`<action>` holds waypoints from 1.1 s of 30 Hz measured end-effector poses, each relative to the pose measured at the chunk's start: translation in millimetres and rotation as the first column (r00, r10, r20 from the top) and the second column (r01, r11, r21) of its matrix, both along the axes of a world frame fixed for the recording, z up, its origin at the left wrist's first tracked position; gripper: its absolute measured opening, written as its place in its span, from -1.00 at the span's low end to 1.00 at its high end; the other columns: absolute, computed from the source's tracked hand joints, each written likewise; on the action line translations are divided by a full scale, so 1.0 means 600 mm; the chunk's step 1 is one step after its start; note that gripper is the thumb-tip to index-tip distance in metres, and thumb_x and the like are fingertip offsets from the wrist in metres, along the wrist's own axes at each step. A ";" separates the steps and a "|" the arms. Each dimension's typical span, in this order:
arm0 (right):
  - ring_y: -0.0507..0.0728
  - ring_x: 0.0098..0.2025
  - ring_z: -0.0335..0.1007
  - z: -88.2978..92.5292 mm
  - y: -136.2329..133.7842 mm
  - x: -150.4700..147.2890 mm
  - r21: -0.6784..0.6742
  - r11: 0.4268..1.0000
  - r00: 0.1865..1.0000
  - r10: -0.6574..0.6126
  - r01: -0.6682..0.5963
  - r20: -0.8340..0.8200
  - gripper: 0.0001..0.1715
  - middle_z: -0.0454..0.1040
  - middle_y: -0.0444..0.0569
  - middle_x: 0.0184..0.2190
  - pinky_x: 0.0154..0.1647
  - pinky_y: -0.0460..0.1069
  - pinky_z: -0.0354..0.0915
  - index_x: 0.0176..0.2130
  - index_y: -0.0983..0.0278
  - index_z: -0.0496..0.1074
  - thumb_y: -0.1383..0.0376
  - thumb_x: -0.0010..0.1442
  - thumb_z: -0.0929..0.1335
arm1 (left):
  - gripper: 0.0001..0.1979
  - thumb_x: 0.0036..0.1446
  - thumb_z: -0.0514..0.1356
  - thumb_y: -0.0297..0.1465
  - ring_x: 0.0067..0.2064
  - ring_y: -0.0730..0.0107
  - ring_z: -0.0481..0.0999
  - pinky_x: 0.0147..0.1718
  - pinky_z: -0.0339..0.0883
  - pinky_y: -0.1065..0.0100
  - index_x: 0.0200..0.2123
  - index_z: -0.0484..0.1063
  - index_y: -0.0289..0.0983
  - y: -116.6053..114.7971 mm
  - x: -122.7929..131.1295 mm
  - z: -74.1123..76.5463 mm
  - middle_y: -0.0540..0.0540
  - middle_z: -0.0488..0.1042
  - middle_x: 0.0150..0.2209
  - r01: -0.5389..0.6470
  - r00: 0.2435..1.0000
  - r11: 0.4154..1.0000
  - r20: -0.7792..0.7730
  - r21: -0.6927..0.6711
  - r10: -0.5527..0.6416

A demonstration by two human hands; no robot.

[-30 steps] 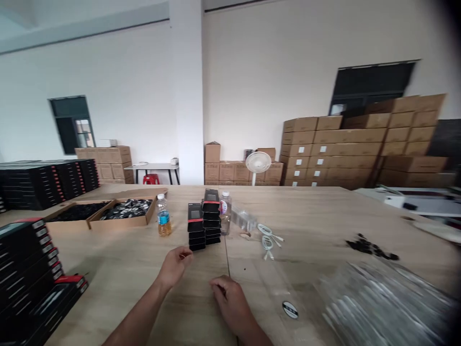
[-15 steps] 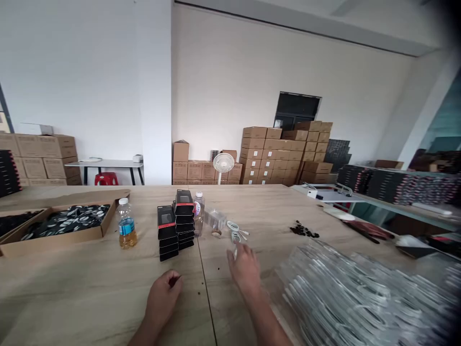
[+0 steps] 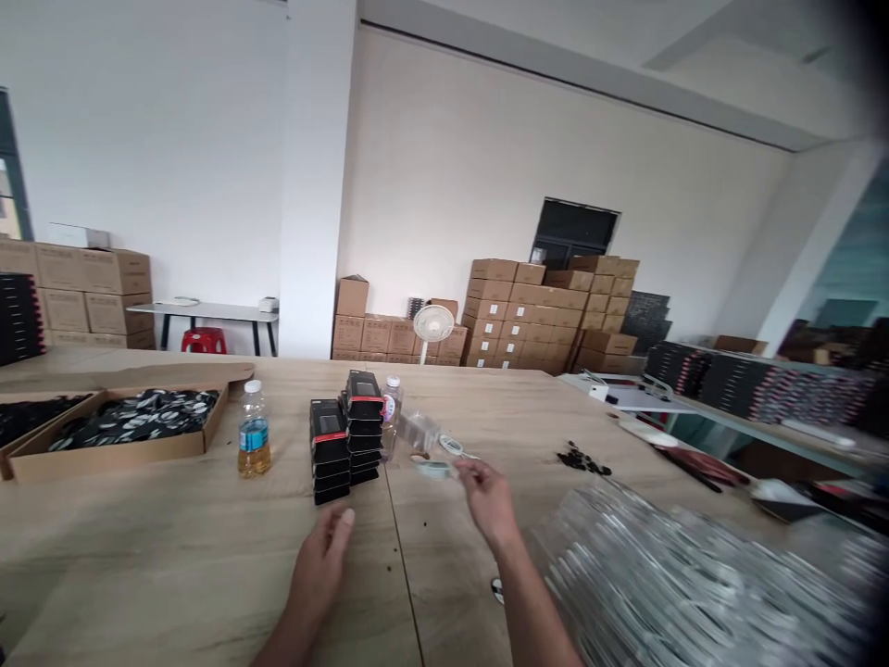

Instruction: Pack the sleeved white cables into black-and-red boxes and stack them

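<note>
My right hand (image 3: 488,500) reaches over the middle of the table, thumb and fingers pinched on a coiled white cable (image 3: 434,470) that is blurred by motion. Just behind it lies another coiled white cable (image 3: 451,446), beside a clear plastic container (image 3: 419,430). My left hand (image 3: 323,553) is above the table in front of the stacked black boxes (image 3: 331,456), holding nothing, its fingers extended and the thumb apart. To the right of my right forearm is a heap of clear bags with white cables (image 3: 667,565). A small black-and-white piece (image 3: 497,590) shows beside that forearm.
Bottles stand left (image 3: 254,431) and right (image 3: 392,412) of the box stacks. An open carton (image 3: 118,454) of black-and-white pieces sits at left. Small black pieces (image 3: 583,459) lie at right. Beyond the table are a fan (image 3: 434,323) and piled cartons (image 3: 520,320).
My right hand has lifted one coiled cable off the table, leaving the other behind. My left hand's curled fingers have straightened. The camera view has shifted slightly.
</note>
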State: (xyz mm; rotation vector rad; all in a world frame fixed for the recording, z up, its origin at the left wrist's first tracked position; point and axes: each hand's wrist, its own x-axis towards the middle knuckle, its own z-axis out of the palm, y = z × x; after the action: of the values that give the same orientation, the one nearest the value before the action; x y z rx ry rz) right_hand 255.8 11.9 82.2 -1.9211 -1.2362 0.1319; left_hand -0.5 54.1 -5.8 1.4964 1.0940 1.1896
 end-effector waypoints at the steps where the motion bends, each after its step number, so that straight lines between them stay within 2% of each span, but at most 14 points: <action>1: 0.20 -0.20 0.51 -0.007 -0.013 -0.020 0.029 0.996 0.996 0.086 -0.085 -0.032 -0.60 0.61 0.05 -0.25 -0.15 0.04 0.35 -0.18 0.26 0.57 0.19 0.25 0.21 | -0.41 0.19 0.00 0.07 -0.44 0.34 0.48 -0.36 0.34 0.31 0.06 0.38 -0.23 -0.001 -0.001 0.000 -0.12 0.54 -0.19 0.012 0.999 0.998 0.053 -0.055 -0.009; 2: 0.17 -0.23 0.50 -0.017 -0.025 -0.043 0.053 0.985 0.984 0.169 -0.166 -0.061 -0.63 0.60 0.01 -0.30 -0.19 0.02 0.36 -0.23 0.25 0.58 0.17 0.23 0.24 | -0.33 0.17 -0.03 0.12 -0.50 0.37 0.46 -0.44 0.34 0.31 0.14 0.31 -0.22 -0.002 -0.001 -0.001 -0.14 0.53 -0.15 0.043 0.994 0.991 0.108 -0.127 -0.030; 4: 0.14 -0.27 0.49 -0.042 -0.039 -0.090 0.095 0.950 0.946 0.306 -0.297 -0.103 -0.71 0.59 -0.05 -0.34 -0.21 -0.01 0.36 -0.33 0.22 0.58 0.16 0.19 0.30 | -0.26 0.08 0.02 0.20 -0.59 0.41 0.39 -0.60 0.25 0.36 0.09 0.35 -0.23 -0.006 0.000 -0.005 -0.11 0.53 -0.24 0.157 0.978 0.954 0.176 -0.254 -0.114; 7: 0.12 -0.28 0.44 -0.079 -0.041 -0.142 0.244 0.872 0.838 0.480 -0.424 -0.261 -0.76 0.53 -0.07 -0.35 -0.23 -0.02 0.33 -0.26 0.22 0.57 0.18 0.17 0.34 | -0.38 -0.09 0.21 0.20 -0.58 0.40 0.32 -0.69 0.13 0.42 -0.30 0.49 -0.27 -0.015 0.003 -0.010 0.01 0.40 -0.53 0.282 0.957 0.917 0.150 -0.284 -0.248; 9: 0.11 -0.27 0.41 -0.097 -0.035 -0.158 0.370 0.866 0.781 0.475 -0.335 -0.404 -0.65 0.49 -0.08 -0.32 -0.23 -0.01 0.33 -0.08 0.21 0.49 0.16 0.15 0.37 | -0.46 -0.11 0.25 0.15 -0.53 0.40 0.32 -0.63 0.19 0.43 -0.46 0.44 -0.25 -0.022 0.006 -0.009 0.05 0.33 -0.57 0.285 0.957 0.926 0.137 -0.248 -0.257; 12: 0.14 -0.19 0.40 -0.111 -0.026 -0.166 0.431 0.889 0.721 0.400 -0.155 -0.566 -0.38 0.47 -0.05 -0.23 -0.21 -0.01 0.34 0.04 0.20 0.39 0.04 0.03 0.47 | -0.54 0.05 0.18 0.09 -0.46 0.39 0.36 -0.47 0.28 0.40 -0.41 0.42 -0.22 -0.034 0.010 0.006 0.05 0.39 -0.51 0.194 0.979 0.973 0.091 -0.123 -0.184; 14: 0.12 -0.30 0.41 -0.114 -0.022 -0.172 0.395 0.888 0.644 0.448 -0.237 -0.621 -0.37 0.48 -0.06 -0.31 -0.32 -0.02 0.34 -0.05 0.24 0.43 -0.06 -0.01 0.48 | -0.58 0.15 0.12 0.04 -0.44 0.37 0.38 -0.41 0.28 0.38 -0.37 0.42 -0.22 -0.045 0.012 0.021 0.03 0.42 -0.49 0.146 0.989 0.989 0.017 0.003 -0.146; 16: 0.06 -0.49 0.36 -0.112 -0.023 -0.180 0.366 0.853 0.533 0.520 -0.372 -0.668 -0.38 0.46 -0.10 -0.45 -0.46 -0.03 0.27 -0.16 0.28 0.47 -0.16 0.02 0.42 | -0.61 0.18 0.11 0.00 -0.43 0.36 0.40 -0.39 0.27 0.37 -0.38 0.42 -0.22 -0.057 0.014 0.033 0.02 0.44 -0.49 0.142 0.990 0.986 -0.038 0.092 -0.139; 18: 0.03 -0.59 0.30 -0.107 -0.027 -0.188 0.369 0.835 0.438 0.534 -0.409 -0.723 -0.34 0.44 -0.14 -0.53 -0.53 -0.05 0.21 -0.17 0.29 0.48 -0.20 0.04 0.39 | -0.62 0.16 0.14 -0.01 -0.43 0.37 0.42 -0.42 0.28 0.39 -0.39 0.40 -0.22 -0.069 0.016 0.040 0.01 0.45 -0.49 0.159 0.987 0.983 -0.019 0.093 -0.158; 20: 0.02 -0.60 0.29 -0.100 -0.035 -0.192 0.377 0.849 0.380 0.509 -0.370 -0.773 -0.32 0.44 -0.15 -0.55 -0.53 -0.06 0.19 -0.12 0.29 0.48 -0.20 0.04 0.38 | -0.60 0.11 0.20 0.02 -0.43 0.36 0.44 -0.48 0.30 0.40 -0.38 0.38 -0.22 -0.077 0.018 0.042 0.01 0.47 -0.48 0.216 0.972 0.976 0.094 -0.010 -0.214; 23: -0.01 -0.57 0.27 -0.089 -0.045 -0.188 0.362 0.870 0.348 0.471 -0.334 -0.810 -0.37 0.43 -0.16 -0.55 -0.52 -0.09 0.16 -0.14 0.28 0.52 -0.17 0.03 0.41 | -0.53 -0.04 0.31 0.05 -0.43 0.35 0.52 -0.56 0.35 0.41 -0.38 0.36 -0.24 -0.082 0.019 0.041 -0.04 0.53 -0.42 0.402 0.887 0.875 0.352 -0.269 -0.299; 26: -0.03 -0.57 0.24 -0.080 -0.050 -0.179 0.360 0.871 0.330 0.466 -0.335 -0.821 -0.40 0.41 -0.18 -0.55 -0.53 -0.11 0.13 -0.19 0.27 0.55 -0.15 0.00 0.44 | -0.52 -0.08 0.39 -0.02 -0.42 0.39 0.56 -0.55 0.40 0.43 -0.28 0.42 -0.27 -0.085 0.018 0.043 -0.09 0.58 -0.31 0.507 0.813 0.755 0.521 -0.415 -0.260; 28: -0.05 -0.60 0.20 -0.078 -0.049 -0.174 0.371 0.869 0.332 0.474 -0.328 -0.816 -0.39 0.40 -0.20 -0.56 -0.56 -0.11 0.10 -0.19 0.27 0.54 -0.15 -0.01 0.45 | -0.53 -0.08 0.41 -0.06 -0.42 0.40 0.57 -0.56 0.41 0.45 -0.25 0.43 -0.27 -0.085 0.016 0.044 -0.08 0.58 -0.32 0.502 0.804 0.748 0.553 -0.436 -0.217; 33: -0.07 -0.68 0.14 -0.082 -0.043 -0.168 0.357 0.879 0.412 0.467 -0.318 -0.783 -0.33 0.37 -0.24 -0.60 -0.68 -0.13 -0.04 -0.16 0.29 0.50 -0.19 -0.01 0.43 | -0.53 -0.15 0.43 -0.04 -0.47 0.40 0.56 -0.58 0.41 0.46 -0.40 0.37 -0.27 -0.078 0.014 0.035 0.01 0.52 -0.46 0.452 0.818 0.804 0.538 -0.386 -0.202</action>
State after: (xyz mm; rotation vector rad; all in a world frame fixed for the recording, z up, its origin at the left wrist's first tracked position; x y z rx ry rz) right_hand 155.0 -13.6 33.0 -1.0683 -0.8972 1.0916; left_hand 8.2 7.0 15.4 0.8727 0.6796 0.8582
